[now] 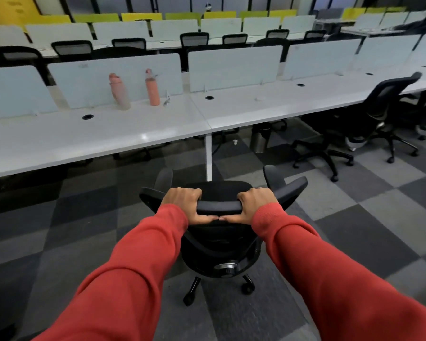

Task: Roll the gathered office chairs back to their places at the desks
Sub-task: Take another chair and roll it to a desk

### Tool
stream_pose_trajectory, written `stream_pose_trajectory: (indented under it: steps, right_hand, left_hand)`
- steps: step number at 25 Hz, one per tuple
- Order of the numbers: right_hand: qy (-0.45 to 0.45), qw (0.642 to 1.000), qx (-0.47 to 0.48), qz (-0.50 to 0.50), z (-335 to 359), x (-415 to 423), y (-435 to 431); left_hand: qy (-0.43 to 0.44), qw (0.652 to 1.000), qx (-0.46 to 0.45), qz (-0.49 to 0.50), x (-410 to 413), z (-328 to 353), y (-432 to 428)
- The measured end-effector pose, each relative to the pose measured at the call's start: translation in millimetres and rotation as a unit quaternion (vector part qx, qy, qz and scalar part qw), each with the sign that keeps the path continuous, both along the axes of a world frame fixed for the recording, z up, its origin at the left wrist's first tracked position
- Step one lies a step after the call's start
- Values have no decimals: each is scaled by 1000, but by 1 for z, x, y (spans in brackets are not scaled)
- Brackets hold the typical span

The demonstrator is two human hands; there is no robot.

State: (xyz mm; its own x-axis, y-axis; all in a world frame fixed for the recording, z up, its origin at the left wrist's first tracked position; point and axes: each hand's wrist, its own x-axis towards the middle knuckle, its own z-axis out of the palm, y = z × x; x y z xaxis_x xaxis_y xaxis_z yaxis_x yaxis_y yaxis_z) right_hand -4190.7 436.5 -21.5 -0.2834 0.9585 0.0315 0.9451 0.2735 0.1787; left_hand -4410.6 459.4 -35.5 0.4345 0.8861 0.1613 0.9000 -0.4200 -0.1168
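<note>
A black office chair (219,244) stands right in front of me on the checkered carpet, its back toward me and its seat toward the long white desk (138,134). My left hand (182,201) grips the left end of the backrest's top bar. On the right end of that bar my right hand (253,203) is closed, and the two thumbs nearly touch beneath it. Both arms wear red sleeves. The chair's armrests point toward the desk, a short gap away from its front edge.
Two pink bottles (119,91) (153,88) stand by the desk's frosted divider (113,80). A white desk leg (208,156) is just beyond the chair. A metal bin (260,139) sits under the desk. Another black chair (379,112) is parked at the right. More desks and chairs fill the rows behind.
</note>
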Motion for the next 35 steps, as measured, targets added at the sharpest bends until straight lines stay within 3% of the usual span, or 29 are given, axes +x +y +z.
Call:
stream_pose_trajectory:
  steps: [9,22,35]
  right_hand:
    - [11,999,17,-38,0,45,41]
    - [16,999,-29,4,9,140,114]
    - [11,1000,4,15,1,289,215]
  left_hand:
    - [-15,999,17,-45,49,-5,70]
    - [-11,999,16,-46,138,2,144]
    - [-8,1000,11,-11,289,2,229]
